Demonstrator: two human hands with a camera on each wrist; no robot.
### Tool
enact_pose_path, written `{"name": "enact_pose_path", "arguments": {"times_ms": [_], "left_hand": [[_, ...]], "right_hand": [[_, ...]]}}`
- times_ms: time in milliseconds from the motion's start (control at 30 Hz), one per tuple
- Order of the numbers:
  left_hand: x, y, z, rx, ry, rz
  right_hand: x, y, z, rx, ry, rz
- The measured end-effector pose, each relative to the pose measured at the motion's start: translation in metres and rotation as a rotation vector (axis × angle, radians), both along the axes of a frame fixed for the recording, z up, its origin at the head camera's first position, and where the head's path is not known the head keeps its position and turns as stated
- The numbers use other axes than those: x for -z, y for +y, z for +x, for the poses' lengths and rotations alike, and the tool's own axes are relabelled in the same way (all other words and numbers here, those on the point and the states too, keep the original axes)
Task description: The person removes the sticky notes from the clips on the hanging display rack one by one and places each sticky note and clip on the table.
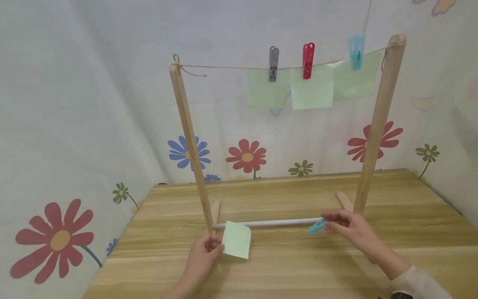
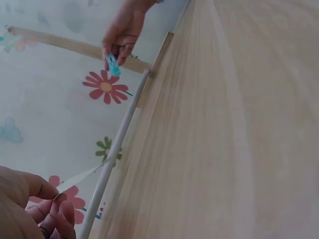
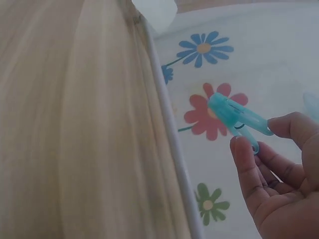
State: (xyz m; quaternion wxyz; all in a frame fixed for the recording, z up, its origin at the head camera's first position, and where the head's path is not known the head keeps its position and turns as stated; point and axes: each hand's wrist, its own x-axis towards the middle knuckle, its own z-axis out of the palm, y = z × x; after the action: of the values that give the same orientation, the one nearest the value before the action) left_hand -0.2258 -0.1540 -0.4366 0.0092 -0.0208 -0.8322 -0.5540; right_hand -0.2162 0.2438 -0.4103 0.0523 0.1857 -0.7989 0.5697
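My left hand [image 1: 203, 254] pinches a pale green paper square [image 1: 237, 240] by its left edge, in front of the frame's left post. In the left wrist view the paper [image 2: 79, 178] shows nearly edge-on between thumb and finger. My right hand [image 1: 349, 228] holds a light blue clothespin [image 1: 317, 226] by its handle ends, its tip pointing left. The right wrist view shows this clothespin [image 3: 232, 115] between thumb and fingers, gripping no paper. Above, three green paper squares hang from a string [image 1: 228, 67], under a grey clothespin [image 1: 274, 64], a red clothespin [image 1: 308, 61] and a blue clothespin [image 1: 356, 52].
Two wooden posts, the left post [image 1: 192, 145] and the right post [image 1: 379, 124], carry the string. A white bar [image 1: 276, 223] joins them low above the wooden table [image 1: 284, 274]. Behind hangs a flower-printed cloth [image 1: 93, 104].
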Motion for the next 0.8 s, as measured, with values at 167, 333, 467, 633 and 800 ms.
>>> {"name": "enact_pose_path", "arguments": {"times_ms": [167,333,467,633,800], "left_hand": [[0.006,-0.005,0.005,-0.03,0.018,-0.095],[0.012,-0.01,0.007,-0.063,0.061,-0.204],[0.017,-0.009,0.008,-0.072,0.096,-0.271],[0.016,-0.008,0.008,-0.072,0.13,-0.33],[0.015,-0.009,0.008,-0.074,0.129,-0.338]], "right_hand": [[0.014,0.008,-0.002,0.034,-0.059,0.021],[0.031,0.014,-0.003,0.027,-0.062,0.016],[0.04,0.02,-0.005,0.008,-0.026,0.021],[0.041,0.023,-0.004,0.038,-0.081,0.063],[0.041,0.023,-0.001,0.094,-0.175,0.12]]}}
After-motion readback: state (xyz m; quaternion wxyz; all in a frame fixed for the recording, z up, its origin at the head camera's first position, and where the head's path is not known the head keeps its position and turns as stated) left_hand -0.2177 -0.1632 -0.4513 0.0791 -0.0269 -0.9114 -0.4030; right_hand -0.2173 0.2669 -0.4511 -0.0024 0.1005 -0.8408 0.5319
